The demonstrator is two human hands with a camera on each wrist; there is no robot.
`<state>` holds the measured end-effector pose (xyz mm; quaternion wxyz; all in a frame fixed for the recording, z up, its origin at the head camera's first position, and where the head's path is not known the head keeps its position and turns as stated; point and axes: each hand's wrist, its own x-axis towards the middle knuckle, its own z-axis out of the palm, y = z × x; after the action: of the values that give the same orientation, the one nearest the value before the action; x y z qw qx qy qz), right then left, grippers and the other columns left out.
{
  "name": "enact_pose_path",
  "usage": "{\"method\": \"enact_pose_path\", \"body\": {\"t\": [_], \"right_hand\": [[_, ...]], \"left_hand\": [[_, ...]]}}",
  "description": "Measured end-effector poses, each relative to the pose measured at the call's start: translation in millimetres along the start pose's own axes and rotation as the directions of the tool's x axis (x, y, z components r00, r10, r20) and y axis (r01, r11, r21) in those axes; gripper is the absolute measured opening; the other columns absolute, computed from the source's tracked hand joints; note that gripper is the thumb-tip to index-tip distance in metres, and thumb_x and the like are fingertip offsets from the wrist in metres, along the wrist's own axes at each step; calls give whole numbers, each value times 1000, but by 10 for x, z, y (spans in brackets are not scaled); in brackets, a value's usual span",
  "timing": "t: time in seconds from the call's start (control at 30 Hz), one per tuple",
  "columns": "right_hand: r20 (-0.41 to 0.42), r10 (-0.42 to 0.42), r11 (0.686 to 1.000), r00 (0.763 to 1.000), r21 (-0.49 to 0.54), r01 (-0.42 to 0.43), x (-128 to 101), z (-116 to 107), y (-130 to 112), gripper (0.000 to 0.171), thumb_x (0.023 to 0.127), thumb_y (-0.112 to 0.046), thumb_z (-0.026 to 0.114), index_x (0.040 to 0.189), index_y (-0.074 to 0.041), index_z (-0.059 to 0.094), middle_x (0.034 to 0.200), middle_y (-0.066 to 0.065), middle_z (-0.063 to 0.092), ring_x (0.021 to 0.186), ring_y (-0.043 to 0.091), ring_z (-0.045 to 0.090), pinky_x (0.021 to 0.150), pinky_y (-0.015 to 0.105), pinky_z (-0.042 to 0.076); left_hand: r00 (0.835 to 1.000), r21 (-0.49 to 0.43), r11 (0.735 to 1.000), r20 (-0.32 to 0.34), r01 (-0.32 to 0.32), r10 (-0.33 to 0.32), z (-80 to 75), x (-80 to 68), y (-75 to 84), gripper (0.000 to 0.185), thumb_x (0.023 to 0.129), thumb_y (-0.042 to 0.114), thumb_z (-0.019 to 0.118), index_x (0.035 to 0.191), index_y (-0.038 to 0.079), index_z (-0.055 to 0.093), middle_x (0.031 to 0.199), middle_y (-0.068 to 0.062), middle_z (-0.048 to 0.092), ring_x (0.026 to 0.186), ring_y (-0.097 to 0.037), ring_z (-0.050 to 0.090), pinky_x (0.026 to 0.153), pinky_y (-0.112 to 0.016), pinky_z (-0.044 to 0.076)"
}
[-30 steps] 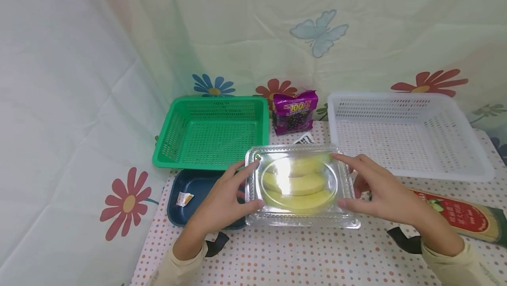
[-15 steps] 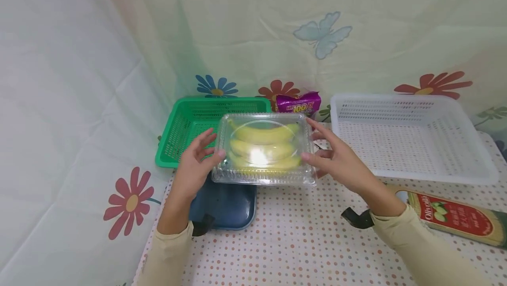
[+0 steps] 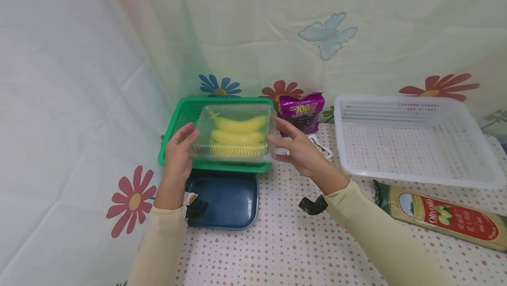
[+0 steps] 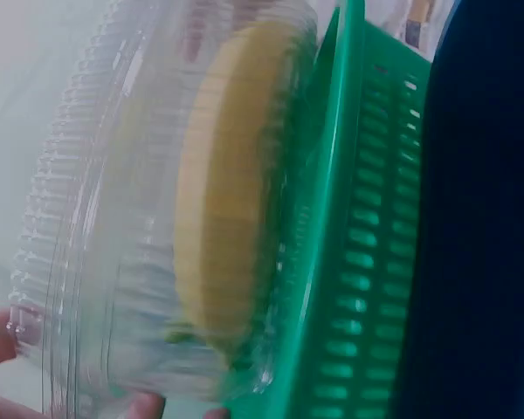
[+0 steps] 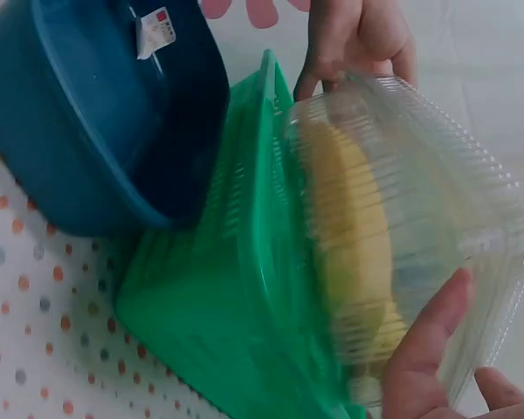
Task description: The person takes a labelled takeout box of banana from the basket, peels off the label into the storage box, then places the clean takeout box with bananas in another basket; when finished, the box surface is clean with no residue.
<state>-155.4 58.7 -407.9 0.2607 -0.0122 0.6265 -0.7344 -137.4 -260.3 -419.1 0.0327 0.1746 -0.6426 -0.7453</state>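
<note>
A clear plastic clamshell box (image 3: 202, 123) with several yellow bananas (image 3: 239, 137) inside is held over the green basket (image 3: 266, 168). My left hand (image 3: 178, 152) grips the box's left end, and my right hand (image 3: 295, 147) grips its right end. In the left wrist view the bananas (image 4: 223, 192) show through the box's ribbed side, beside the basket's rim (image 4: 327, 209). From the right wrist view, the box (image 5: 437, 201) is tilted in that picture and its lower part is within the basket's opening. Whether it touches the basket floor cannot be seen.
A blue tray (image 3: 225, 202) stands in front of the green basket. Behind my right hand are a purple candy bag (image 3: 303, 112) and a small white packet (image 3: 321, 146). A white basket (image 3: 396, 145) and a pasta packet (image 3: 447, 215) lie to the right.
Both hands have carried the box of bananas leftward and away from me, from above the table's middle to over the green basket. The blue tray has come into fuller view.
</note>
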Motion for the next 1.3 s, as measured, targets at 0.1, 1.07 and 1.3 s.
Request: {"method": "enact_pose_path", "body": {"t": [0.1,1.07,1.3], "right_hand": [[-1,21,998,1000,53,-21,128,121,44,69,103,-24,63,162,-33,29,168,5,17,143,37,37,115,60,38],[-2,225,949,974,227,-218,884,568,262,78,107,-5,45,162,-47,9,172,0,-19,159,34,-7,107,81,29],[-2,234,946,972,231,-227,973,562,301,77,108,-5,43,162,-49,9,171,1,-20,159,34,-8,107,79,31]], "left_hand": [[999,-51,998,-27,45,-46,-80,116,-16,48,101,23,66,146,14,54,137,4,54,118,-11,52,78,-28,52],[930,60,936,111,346,-351,-389,733,-179,52,109,34,46,159,38,34,173,1,0,158,-33,4,117,-75,14],[926,87,930,101,356,-364,-398,800,-203,50,110,36,43,158,41,35,173,1,-1,158,-34,2,117,-75,14]]}}
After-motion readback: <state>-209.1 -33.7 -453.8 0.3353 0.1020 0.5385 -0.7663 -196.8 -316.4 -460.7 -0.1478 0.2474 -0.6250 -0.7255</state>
